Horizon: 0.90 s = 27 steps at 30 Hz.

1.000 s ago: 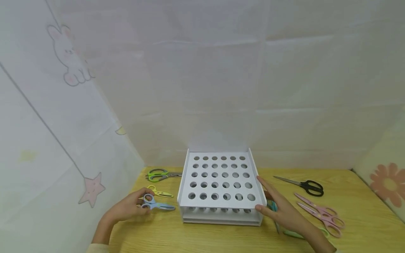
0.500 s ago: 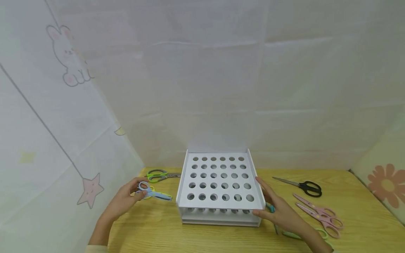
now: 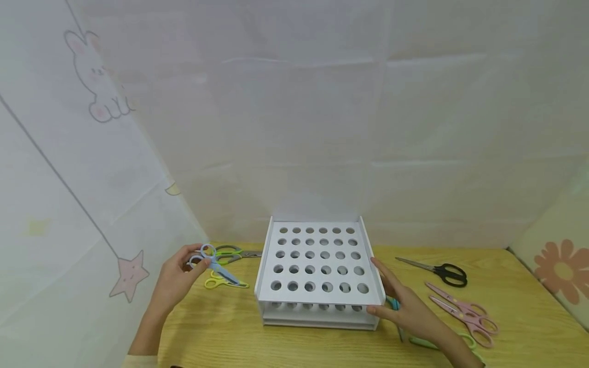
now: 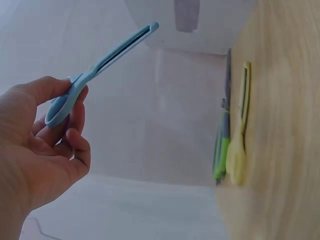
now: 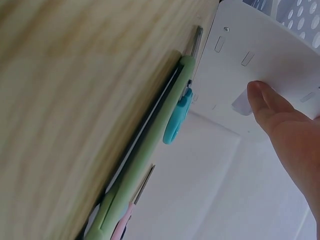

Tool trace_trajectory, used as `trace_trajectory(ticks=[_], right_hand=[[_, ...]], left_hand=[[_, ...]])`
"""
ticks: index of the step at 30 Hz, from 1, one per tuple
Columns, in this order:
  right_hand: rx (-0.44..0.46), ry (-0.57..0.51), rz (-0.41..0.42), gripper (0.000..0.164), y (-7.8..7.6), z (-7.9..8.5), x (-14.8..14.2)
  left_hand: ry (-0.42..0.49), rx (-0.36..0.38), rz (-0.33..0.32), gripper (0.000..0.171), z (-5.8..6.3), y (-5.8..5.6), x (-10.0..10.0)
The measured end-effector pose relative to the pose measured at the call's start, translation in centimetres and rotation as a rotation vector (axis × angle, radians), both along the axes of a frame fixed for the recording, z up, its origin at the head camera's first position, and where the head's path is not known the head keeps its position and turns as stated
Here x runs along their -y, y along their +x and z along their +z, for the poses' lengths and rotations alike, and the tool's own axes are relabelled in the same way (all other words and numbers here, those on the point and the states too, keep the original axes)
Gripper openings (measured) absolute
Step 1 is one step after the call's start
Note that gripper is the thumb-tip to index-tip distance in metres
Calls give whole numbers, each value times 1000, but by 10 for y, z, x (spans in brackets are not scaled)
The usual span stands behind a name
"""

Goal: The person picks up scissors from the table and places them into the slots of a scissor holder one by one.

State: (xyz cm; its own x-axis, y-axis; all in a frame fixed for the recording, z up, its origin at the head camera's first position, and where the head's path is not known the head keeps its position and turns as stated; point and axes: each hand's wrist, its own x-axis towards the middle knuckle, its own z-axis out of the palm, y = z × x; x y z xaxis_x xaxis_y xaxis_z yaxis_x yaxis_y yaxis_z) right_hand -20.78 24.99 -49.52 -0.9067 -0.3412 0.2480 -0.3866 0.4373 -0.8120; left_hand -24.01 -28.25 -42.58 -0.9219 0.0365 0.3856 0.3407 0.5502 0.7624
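My left hand [image 3: 177,278] pinches a pair of light blue scissors [image 3: 222,270] by the handle loops, blades pointing right. In the left wrist view the blue scissors [image 4: 120,52] are raised off the table, thumb and fingers on the handles. Under them on the wood lie small yellow scissors [image 3: 230,282], with green and grey scissors [image 3: 228,250] behind. A white rack [image 3: 318,262] with rows of round holes stands in the middle. My right hand [image 3: 407,309] rests on its right side, thumb at the front corner; the fingertips [image 5: 256,95] press the side panel in the right wrist view.
Teal scissors [image 3: 393,302] lie partly hidden behind the right hand. Light green scissors [image 3: 424,343] are under the right forearm. Black scissors [image 3: 444,271] and two pink pairs, including the pink scissors [image 3: 474,319], lie to the right. A white sheet wall [image 3: 322,128] stands behind.
My left hand has lifted the blue scissors and moved them up and back, tilting the blades downward. The yellow scissors show more fully now. The right hand stays at the rack.
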Motion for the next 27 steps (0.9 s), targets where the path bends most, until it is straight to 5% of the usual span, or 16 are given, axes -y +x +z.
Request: trace_trajectory(ticks=[10, 22, 27], right_hand=[[-24, 2, 4, 100, 0, -3, 1], [-31, -39, 66, 100, -4, -8, -7], [-30, -52, 80, 99, -5, -9, -6]], left_hand=[[-74, -213, 9, 37, 29, 2, -26], [2, -412, -9, 35, 44, -10, -53], [104, -424, -6, 34, 48, -19, -68]])
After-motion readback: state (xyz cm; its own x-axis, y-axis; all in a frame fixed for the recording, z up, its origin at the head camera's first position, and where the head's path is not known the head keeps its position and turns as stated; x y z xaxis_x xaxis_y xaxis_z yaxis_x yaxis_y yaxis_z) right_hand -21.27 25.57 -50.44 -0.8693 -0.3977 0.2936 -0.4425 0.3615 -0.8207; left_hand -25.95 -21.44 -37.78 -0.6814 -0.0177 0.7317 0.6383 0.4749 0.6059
